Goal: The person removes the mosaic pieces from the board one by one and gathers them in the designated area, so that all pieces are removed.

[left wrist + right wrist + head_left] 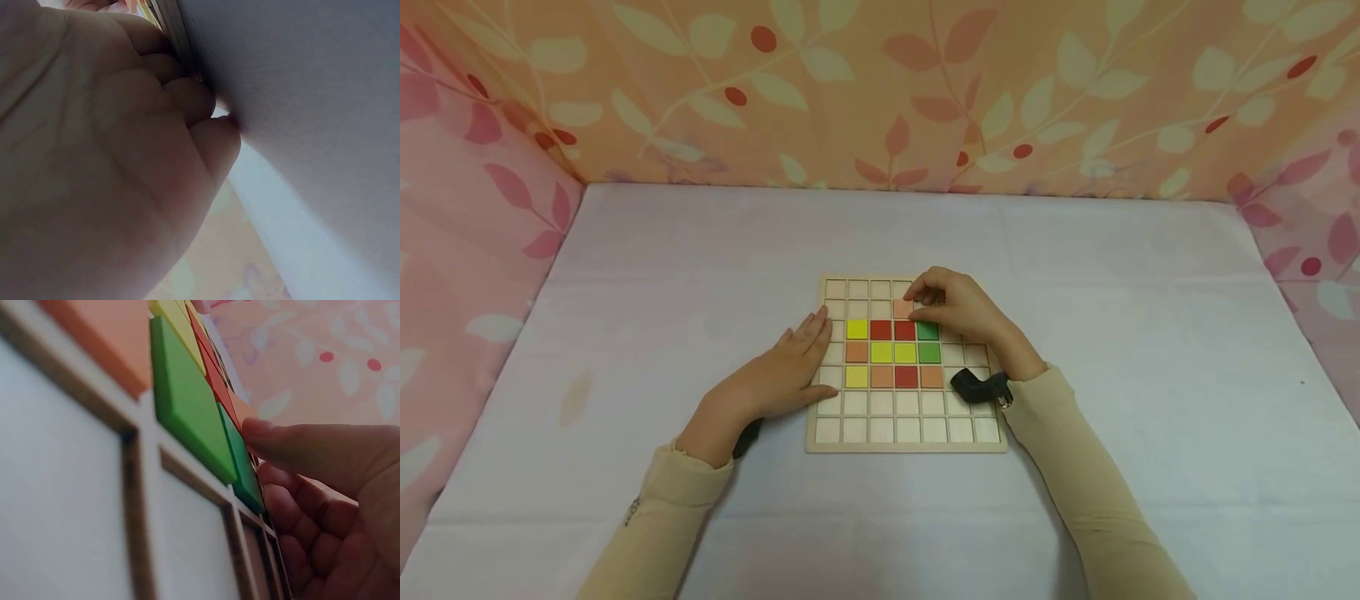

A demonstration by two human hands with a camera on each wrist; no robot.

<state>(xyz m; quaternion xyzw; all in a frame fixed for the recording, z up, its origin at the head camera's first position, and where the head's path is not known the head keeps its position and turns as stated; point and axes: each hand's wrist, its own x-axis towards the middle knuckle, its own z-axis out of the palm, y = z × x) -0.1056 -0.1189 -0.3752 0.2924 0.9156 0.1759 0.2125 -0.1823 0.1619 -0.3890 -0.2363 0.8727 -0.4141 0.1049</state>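
A wooden grid board (906,447) lies flat on the white cloth, with square tiles in some of its cells. My right hand (958,308) pinches a light orange tile (903,309) between thumb and forefinger, at a cell in the second row from the far edge. From the right wrist view, the thumb (269,434) touches that orange tile (242,407), partly hidden behind a dark green tile (240,459). Against the board's left edge rests my left hand (782,367), fingers extended and thumb on the frame. The left wrist view shows mostly its palm (106,150).
Yellow (882,353), red (906,377), green (929,353) and orange tiles (857,352) fill a block of cells mid-board. White cloth (647,250) covers the table. Leaf-patterned curtains (880,92) stand behind and at both sides. A black wrist device (977,387) sits over the board's right part.
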